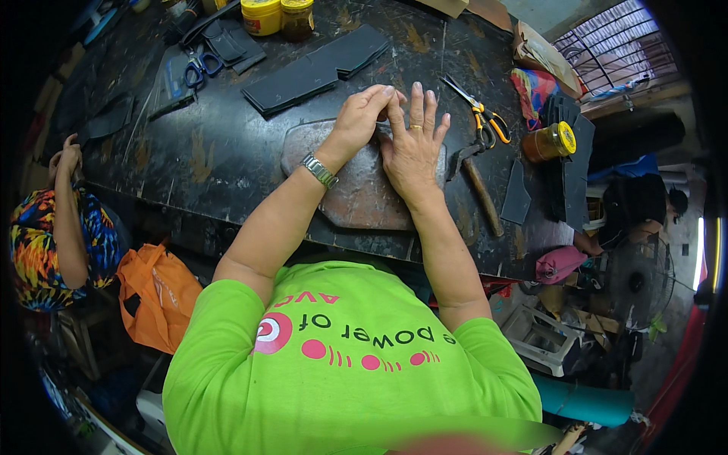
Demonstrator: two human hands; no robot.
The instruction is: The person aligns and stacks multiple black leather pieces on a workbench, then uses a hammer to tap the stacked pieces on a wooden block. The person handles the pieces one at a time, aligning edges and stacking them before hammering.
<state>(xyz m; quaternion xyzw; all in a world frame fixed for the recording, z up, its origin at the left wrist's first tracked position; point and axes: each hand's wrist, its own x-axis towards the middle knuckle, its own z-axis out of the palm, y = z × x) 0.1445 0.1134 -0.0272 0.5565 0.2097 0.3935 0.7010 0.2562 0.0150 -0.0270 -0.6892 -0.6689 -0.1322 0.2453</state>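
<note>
My left hand (359, 120), with a metal watch on its wrist, is held above a brown slab (364, 193) with cut corners on the black table. Its fingers are curled and pressed together against the index finger of my right hand (412, 155). What lies between those fingertips, if anything, is hidden. The other fingers of my right hand are stretched out and spread, with a ring on one. Right of the slab lie a hammer (483, 196) with a wooden handle and orange-handled scissors (478, 111). Beyond my hands is a stack of black cut pieces (292, 82).
A jar of amber stuff with a yellow lid (547, 142) lies at the right beside more black pieces (516, 196). Blue-handled scissors (202, 68) and a yellow tub (261, 17) are at the far left. Another person's arm (68, 212) reaches the table's left edge.
</note>
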